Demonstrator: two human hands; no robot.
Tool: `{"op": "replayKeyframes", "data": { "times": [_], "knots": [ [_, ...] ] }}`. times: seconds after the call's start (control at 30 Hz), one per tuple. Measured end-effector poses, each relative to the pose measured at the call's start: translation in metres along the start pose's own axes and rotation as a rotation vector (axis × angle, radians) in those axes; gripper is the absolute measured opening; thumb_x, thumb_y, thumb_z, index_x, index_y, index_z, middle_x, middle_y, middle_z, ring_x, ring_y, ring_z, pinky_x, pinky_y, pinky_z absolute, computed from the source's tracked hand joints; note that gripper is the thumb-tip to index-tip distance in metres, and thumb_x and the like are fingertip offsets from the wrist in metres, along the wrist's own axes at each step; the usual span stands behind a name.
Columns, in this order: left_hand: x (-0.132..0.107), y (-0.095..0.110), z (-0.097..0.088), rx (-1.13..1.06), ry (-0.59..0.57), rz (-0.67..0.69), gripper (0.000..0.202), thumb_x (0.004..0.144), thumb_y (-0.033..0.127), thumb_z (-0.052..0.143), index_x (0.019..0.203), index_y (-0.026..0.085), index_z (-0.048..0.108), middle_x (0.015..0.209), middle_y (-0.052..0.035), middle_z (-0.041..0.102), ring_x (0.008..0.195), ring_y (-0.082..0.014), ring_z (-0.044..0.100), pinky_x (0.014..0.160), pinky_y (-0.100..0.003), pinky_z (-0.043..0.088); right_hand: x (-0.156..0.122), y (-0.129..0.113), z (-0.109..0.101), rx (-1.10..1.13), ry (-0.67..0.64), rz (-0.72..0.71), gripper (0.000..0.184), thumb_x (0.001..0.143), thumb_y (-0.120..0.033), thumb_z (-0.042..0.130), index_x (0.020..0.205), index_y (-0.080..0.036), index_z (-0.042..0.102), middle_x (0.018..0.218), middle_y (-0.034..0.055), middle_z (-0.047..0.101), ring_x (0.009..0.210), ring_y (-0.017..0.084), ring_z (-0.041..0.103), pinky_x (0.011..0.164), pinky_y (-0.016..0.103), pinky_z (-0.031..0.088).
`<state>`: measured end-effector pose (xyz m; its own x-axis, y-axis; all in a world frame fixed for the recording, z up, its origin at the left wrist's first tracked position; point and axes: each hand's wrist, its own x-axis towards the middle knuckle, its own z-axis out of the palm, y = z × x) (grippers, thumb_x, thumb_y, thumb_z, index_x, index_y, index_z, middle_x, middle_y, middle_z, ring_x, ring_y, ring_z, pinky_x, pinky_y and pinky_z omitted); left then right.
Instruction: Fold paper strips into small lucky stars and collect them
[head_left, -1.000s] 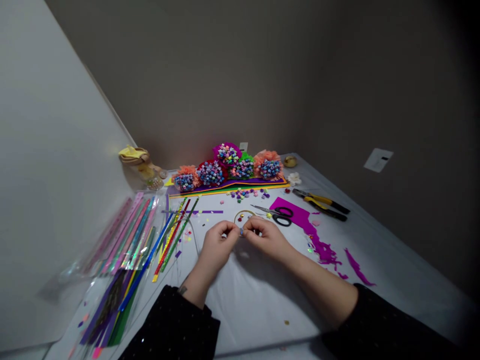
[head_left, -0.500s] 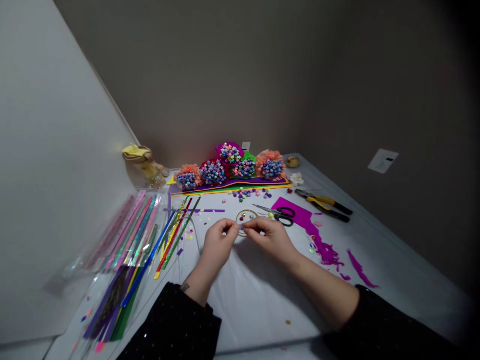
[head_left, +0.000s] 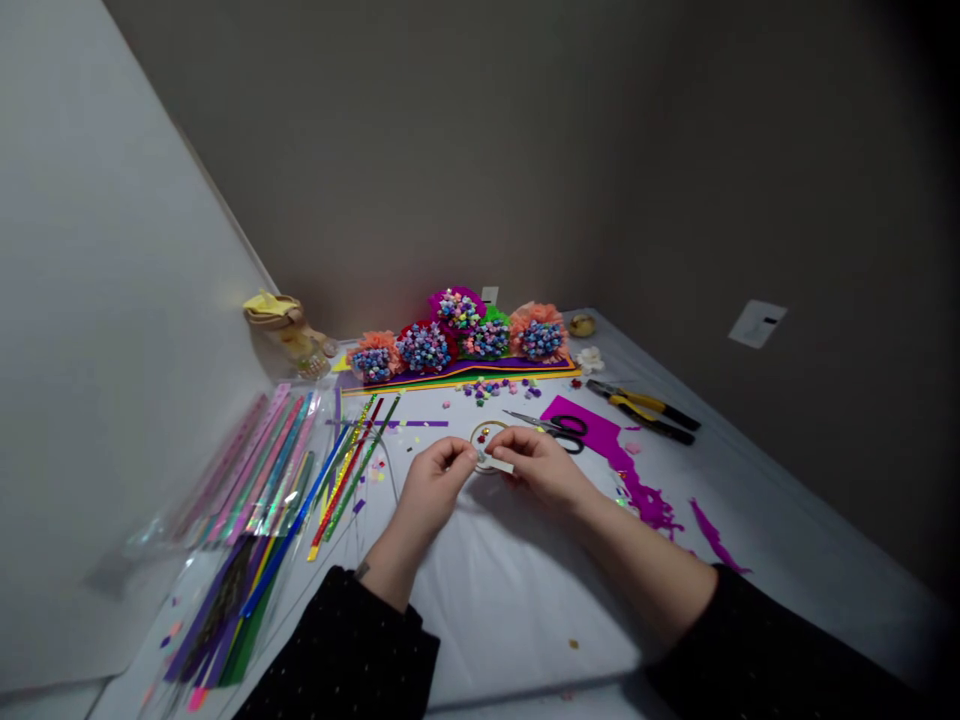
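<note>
the left hand [head_left: 433,488] and right hand [head_left: 544,468] are close together, the right pinching a small white strip [head_left: 501,465] against a thin gold ring [head_left: 487,423] just below the scissors [head_left: 559,424] on the table [head_left: 510,590].

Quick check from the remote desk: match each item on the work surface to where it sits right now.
Items:
1. Black-handled scissors
2. Yellow-handled pliers
3. Gold wire ring
4. White paper flower

Places:
A. Just past the left hand and right hand
B. At the right end of the stacked coloured sheets
C. Lying over the magenta sheet
D. Right of that sheet

Pairs: 1-C, 2-D, 3-A, 4-B
</note>
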<state>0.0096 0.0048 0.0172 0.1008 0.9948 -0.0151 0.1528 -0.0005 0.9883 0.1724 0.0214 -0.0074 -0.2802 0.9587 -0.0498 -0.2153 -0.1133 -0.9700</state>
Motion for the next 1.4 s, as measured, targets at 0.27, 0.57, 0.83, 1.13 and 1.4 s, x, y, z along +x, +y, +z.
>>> {"op": "replayKeyframes", "data": {
  "times": [0.27, 0.57, 0.83, 1.13, 1.4],
  "knots": [
    [-0.001, -0.001, 0.002, 0.075, 0.024, 0.096, 0.013, 0.076, 0.027, 0.058, 0.072, 0.015, 0.06, 0.068, 0.0009, 0.058, 0.065, -0.0123, 0.051, 0.063, -0.023, 0.04, -0.004, -0.003, 0.006, -0.138, -0.06, -0.043, 0.023, 0.071, -0.037, 0.066, 0.067, -0.015, 0.058, 0.05, -0.0034, 0.049, 0.043, 0.009, 0.042, 0.044, 0.021, 0.031],
    [-0.005, -0.004, 0.007, 0.228, 0.098, 0.192, 0.013, 0.078, 0.025, 0.058, 0.071, 0.015, 0.064, 0.072, -0.0025, 0.062, 0.07, -0.0145, 0.056, 0.06, -0.023, 0.041, -0.006, 0.002, 0.014, -0.208, 0.081, -0.064, 0.02, 0.076, -0.037, 0.054, 0.068, -0.019, 0.048, 0.053, -0.0061, 0.04, 0.045, 0.009, 0.035, 0.043, 0.021, 0.027],
    [-0.004, -0.008, 0.008, 0.417, 0.133, 0.328, 0.012, 0.08, 0.019, 0.054, 0.07, 0.016, 0.059, 0.07, -0.0016, 0.058, 0.067, -0.0137, 0.055, 0.06, -0.024, 0.042, -0.006, 0.006, 0.014, -0.347, 0.112, -0.204, 0.014, 0.077, -0.031, 0.056, 0.073, -0.018, 0.053, 0.069, -0.0007, 0.052, 0.064, 0.014, 0.048, 0.059, 0.024, 0.038],
    [-0.008, -0.004, 0.004, 0.497, 0.039, 0.426, 0.014, 0.085, 0.024, 0.051, 0.079, 0.019, 0.063, 0.082, -0.0059, 0.063, 0.082, -0.0186, 0.057, 0.076, -0.029, 0.043, -0.009, -0.003, 0.007, -0.586, 0.078, -0.438, 0.011, 0.084, -0.023, 0.051, 0.074, -0.019, 0.053, 0.075, 0.0016, 0.054, 0.071, 0.016, 0.051, 0.063, 0.027, 0.04],
    [-0.005, 0.004, 0.006, -0.171, -0.171, -0.237, 0.03, 0.076, 0.043, 0.057, 0.071, 0.013, 0.059, 0.06, 0.0008, 0.053, 0.046, -0.0065, 0.039, 0.039, -0.018, 0.023, -0.012, -0.004, 0.001, -0.757, 0.01, -0.848, 0.013, 0.088, -0.012, 0.045, 0.086, -0.021, 0.054, 0.083, 0.0049, 0.052, 0.08, 0.018, 0.051, 0.072, 0.031, 0.043]
  ]
}}
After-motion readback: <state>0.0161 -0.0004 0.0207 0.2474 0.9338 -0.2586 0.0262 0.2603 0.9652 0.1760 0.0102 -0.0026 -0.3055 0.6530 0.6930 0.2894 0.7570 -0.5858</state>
